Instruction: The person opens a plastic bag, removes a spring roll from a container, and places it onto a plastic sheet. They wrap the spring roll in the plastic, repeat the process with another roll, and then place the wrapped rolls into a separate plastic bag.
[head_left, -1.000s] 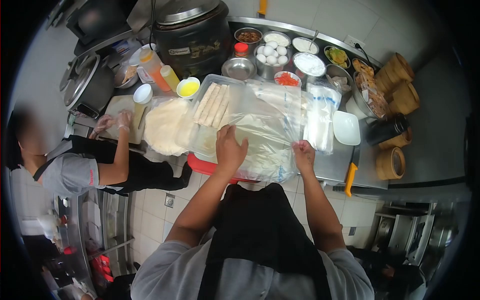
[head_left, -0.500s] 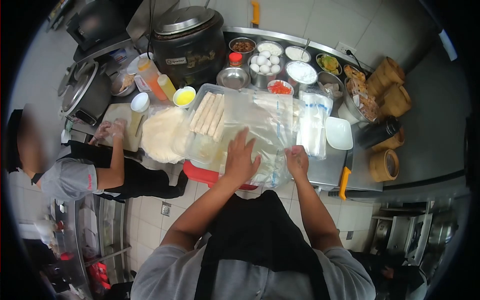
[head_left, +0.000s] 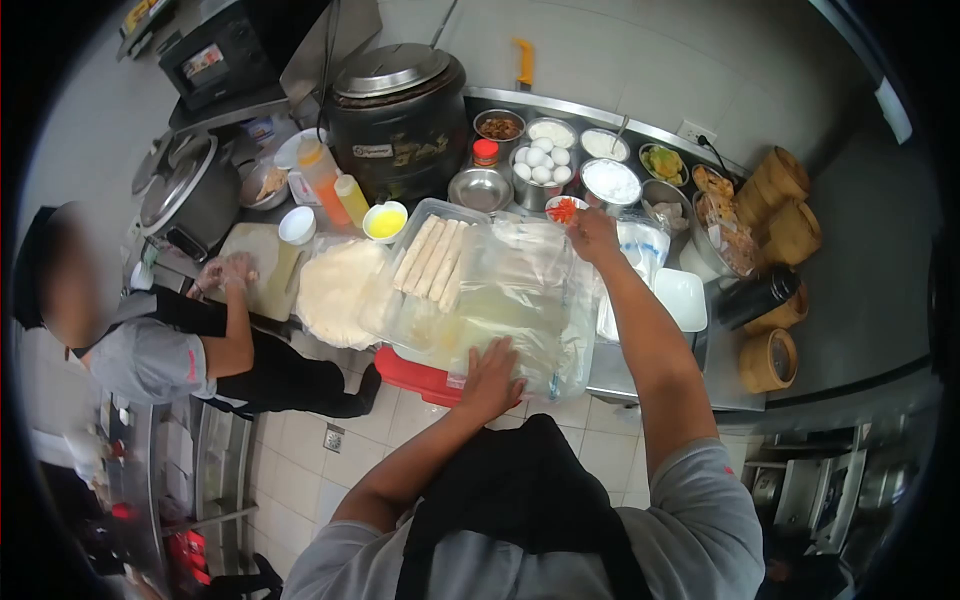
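Observation:
A clear plastic sheet (head_left: 535, 300) covers the right part of a clear plastic tray (head_left: 412, 350). Pale rolled dough sticks (head_left: 432, 258) lie side by side in the tray, left of the sheet. My left hand (head_left: 492, 380) rests flat on the sheet near its front edge, fingers spread. Stretched forward, my right hand (head_left: 595, 238) is at the sheet's far right corner, beside a small bowl of red pieces (head_left: 564, 210). Its fingers look closed, and what they grip is hidden. A flat round of dough (head_left: 342, 290) lies left of the tray.
A co-worker in a grey shirt (head_left: 155, 355) works gloved at a cutting board (head_left: 250, 245). A black soup kettle (head_left: 395, 130), a bowl of eggs (head_left: 541, 165) and several ingredient bowls line the back. Right stand a white dish (head_left: 680, 300), a black bottle (head_left: 758, 298) and bamboo steamers (head_left: 768, 330).
My right hand has moved forward from the sheet's near right side to its far corner. My left hand has come back toward me. The sheet now lies lower and flatter.

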